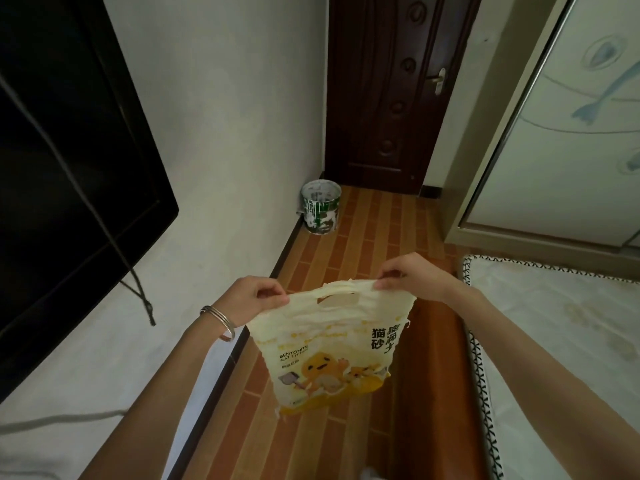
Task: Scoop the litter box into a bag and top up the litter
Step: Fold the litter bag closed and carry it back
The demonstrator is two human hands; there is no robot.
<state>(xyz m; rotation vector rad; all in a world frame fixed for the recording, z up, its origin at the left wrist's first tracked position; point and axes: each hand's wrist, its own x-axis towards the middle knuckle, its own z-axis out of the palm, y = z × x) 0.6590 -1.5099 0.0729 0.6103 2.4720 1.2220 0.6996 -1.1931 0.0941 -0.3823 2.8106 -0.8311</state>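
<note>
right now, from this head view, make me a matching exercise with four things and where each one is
Things:
1. paint-splashed bucket
2. bangles
3. litter bag
4. mattress

Places:
a. pinched at its top corners by the left hand and the right hand
b. along the right edge of the view
c. worn on the wrist of the left hand
d. on the tiled floor, in the corner beside the dark door

Pairs: 1-d, 2-c, 3-a, 4-b
</note>
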